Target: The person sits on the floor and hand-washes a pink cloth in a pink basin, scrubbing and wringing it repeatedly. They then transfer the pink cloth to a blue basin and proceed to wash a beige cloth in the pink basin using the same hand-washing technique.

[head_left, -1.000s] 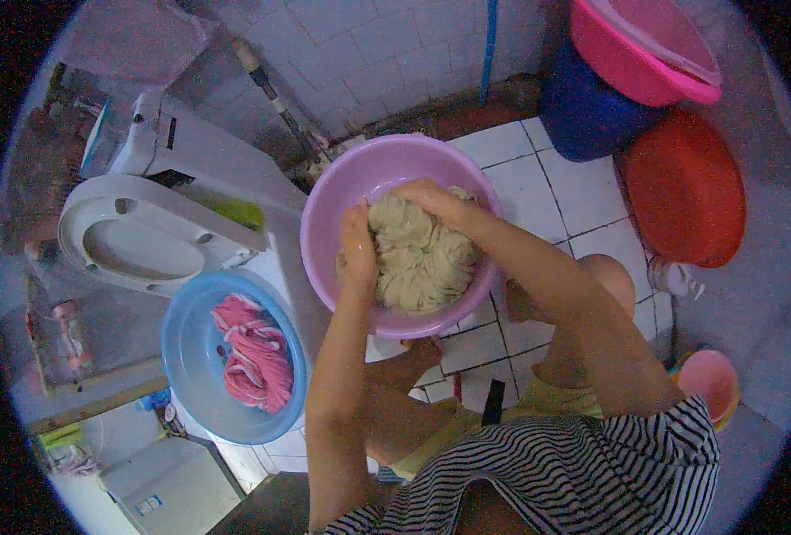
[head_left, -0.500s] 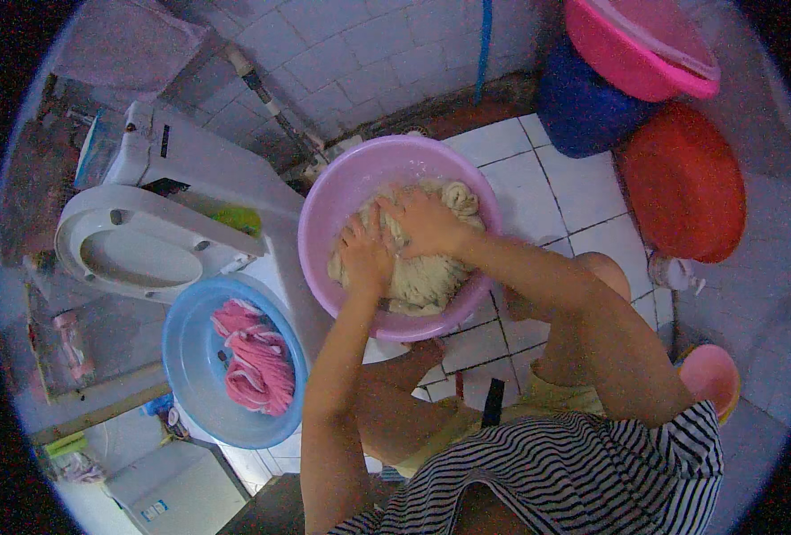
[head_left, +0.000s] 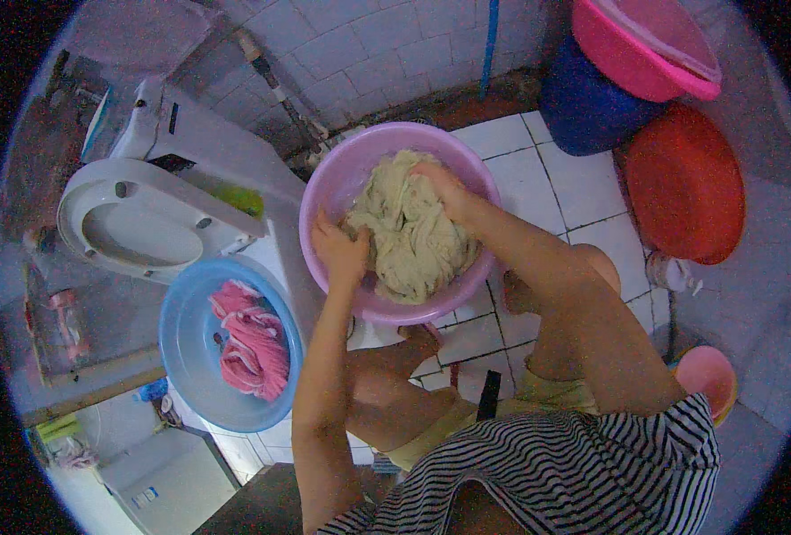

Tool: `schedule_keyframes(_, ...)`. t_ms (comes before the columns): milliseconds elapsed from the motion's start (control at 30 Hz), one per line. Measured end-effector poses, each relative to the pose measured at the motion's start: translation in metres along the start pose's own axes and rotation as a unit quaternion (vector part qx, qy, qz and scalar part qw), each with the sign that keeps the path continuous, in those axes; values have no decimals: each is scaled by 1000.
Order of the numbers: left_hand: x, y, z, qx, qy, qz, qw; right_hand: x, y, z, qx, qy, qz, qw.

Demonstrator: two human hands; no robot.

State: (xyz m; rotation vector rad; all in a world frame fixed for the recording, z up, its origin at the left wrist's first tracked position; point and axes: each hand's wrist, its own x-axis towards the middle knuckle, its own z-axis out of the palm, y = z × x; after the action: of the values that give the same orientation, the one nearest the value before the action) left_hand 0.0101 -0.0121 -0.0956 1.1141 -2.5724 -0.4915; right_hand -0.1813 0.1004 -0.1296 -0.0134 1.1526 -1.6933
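A wet, crumpled beige cloth (head_left: 418, 250) is heaped in a pink-purple basin (head_left: 397, 312) on the floor before me. My left hand (head_left: 340, 250) is between the cloth and the basin's left wall, fingers apart, thumb against the cloth's edge. On the far right side of the heap, my right hand (head_left: 447, 194) grips the cloth; its fingertips are partly hidden in the folds. What kind of cloth it is does not show.
Left of the basin stand a toilet with its seat (head_left: 137, 227) raised and a light-blue basin (head_left: 181, 339) holding a pink striped cloth (head_left: 255, 348). At right are a blue bucket (head_left: 583, 107), a pink basin (head_left: 636, 53), a red basin (head_left: 685, 192) and a small pink bucket (head_left: 708, 379).
My hands were pressed flat on the cloth close together; now they are apart at its two sides. The cloth has been turned and gathered into a rounder heap.
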Motion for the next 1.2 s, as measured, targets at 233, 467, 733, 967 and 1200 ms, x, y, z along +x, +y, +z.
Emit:
schedule_keyframes(233,-18,3,33,-401,-33,-220,889,-74,-11,11,180,-20,70,981)
schedule_keyframes(467,17,8,0,-379,-107,-171,903,-117,-40,39,-698,-91,-98,704)
schedule_keyframes(733,12,38,-14,-513,-74,-67,853,12,-40,35,-555,-68,-139,817)
schedule_keyframes(967,15,61,-64,-460,-106,-25,881,50,-13,-1,-523,-158,-43,837)
schedule_keyframes(1200,6,11,-77,-193,-54,-26,979,-36,-72,7,-575,-98,-114,804)
